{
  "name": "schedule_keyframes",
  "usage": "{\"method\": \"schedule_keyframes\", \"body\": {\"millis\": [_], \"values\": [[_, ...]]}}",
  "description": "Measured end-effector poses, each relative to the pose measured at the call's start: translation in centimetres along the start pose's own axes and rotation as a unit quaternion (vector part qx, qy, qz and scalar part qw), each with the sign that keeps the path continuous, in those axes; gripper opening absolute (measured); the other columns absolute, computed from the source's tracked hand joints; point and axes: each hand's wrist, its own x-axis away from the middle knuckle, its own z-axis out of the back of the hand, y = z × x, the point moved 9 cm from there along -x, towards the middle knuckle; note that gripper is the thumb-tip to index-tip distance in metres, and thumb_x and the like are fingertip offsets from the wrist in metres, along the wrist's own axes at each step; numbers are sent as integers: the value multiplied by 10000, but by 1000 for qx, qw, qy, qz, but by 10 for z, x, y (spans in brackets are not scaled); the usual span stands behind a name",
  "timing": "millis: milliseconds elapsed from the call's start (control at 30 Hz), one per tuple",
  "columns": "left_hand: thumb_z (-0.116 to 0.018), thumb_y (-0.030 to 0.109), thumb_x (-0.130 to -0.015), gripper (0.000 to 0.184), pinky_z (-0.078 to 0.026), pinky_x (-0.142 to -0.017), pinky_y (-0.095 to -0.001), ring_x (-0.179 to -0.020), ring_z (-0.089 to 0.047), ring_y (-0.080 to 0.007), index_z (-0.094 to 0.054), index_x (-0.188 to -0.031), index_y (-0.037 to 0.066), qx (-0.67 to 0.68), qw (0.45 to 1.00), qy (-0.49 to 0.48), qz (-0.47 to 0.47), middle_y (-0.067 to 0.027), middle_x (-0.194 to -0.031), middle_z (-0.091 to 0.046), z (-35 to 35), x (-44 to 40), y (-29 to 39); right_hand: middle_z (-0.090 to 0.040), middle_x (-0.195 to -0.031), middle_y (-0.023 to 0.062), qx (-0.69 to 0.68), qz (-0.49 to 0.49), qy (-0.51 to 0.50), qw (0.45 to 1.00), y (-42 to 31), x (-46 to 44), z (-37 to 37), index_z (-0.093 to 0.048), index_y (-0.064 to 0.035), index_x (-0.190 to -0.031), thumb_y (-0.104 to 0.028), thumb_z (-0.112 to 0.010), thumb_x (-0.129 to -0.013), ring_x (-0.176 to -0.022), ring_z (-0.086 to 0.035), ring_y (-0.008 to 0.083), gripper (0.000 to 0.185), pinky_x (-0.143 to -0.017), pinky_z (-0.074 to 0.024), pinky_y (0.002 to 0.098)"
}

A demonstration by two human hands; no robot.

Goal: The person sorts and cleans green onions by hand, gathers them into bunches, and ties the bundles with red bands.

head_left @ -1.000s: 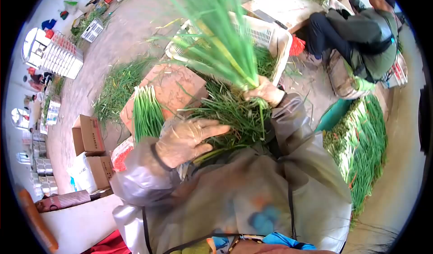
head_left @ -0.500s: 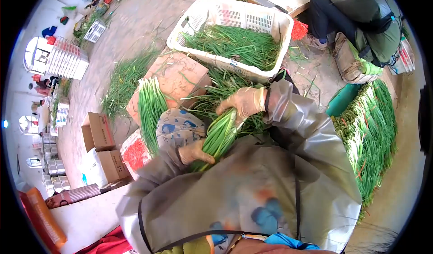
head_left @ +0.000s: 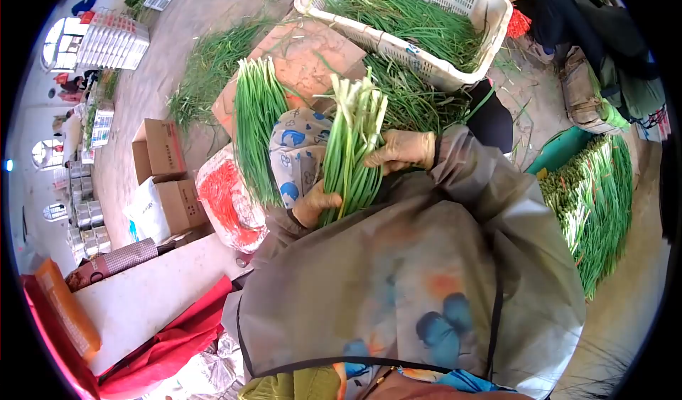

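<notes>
A bunch of long green stalks with pale ends upward stands before my lap. My left hand, gloved, is wrapped round its lower left side. On the bunch's right side, my right hand, also gloved, has its fingers closed against the stalks. Another bunch lies to the left on a reddish board, its white ends at the top. Loose green stalks are heaped just beyond my right hand. The tips of the held bunch are hidden behind my apron.
A white crate with loose greens stands ahead. Red ties lie on a sack at left, near cardboard boxes. Tied bunches are piled at right. A seated person is at the upper right.
The bunch raised in my right hand came down to my lap, and both hands now hold it with its pale ends up. The view has shifted, so the crate sits higher.
</notes>
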Motion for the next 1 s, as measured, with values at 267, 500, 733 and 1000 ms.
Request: {"method": "schedule_keyframes", "body": {"millis": [267, 500, 733, 1000], "values": [[-792, 217, -625, 650, -425, -861, -317, -976, -556, -210, -501, -1167, 7, -57, 998, -20, 23, -108, -1087, -587, 9, 19, -29, -351, -547, -94, -228, 370, 271, 859, -101, 149, 136, -469, -23, -1165, -130, -449, -918, -432, -349, -15, 270, -335, -278, 158], [-663, 287, -721, 640, -468, -855, -368, -950, -581, -259, -414, -1230, -8, -21, 997, 66, -37, -152, -1076, -582, 13, 10, 16, -564, -1116, 137, 593, -101, 426, 676, -54, 104, 139, -530, -74, -1162, -316, -682, -737, -1001, -553, 303, 512, -865, -440, 349], [-652, 287, -753, 611, -440, -878, -365, -999, -550, -255, -425, -1238, -8, -1, 993, 76, -85, -139, -1123, -553, 5, -2, 15, -635, -907, 78, 117, 190, 265, 938, -75, 41, 44, -596, -41, -1059, -345, -667, -781, -782, -588, 155, 419, -634, -487, 274], [-674, 313, -735, 744, -378, -974, -413, -1132, -477, -279, -322, -1323, 23, 126, 988, 7, -92, -192, -1272, -441, 2, -8, -16, -601, -717, 29, 102, 211, 281, 931, -50, 39, 45, -618, -36, -946, -283, -717, -746, -572, -522, 109, 333, -512, -430, 255]]}}
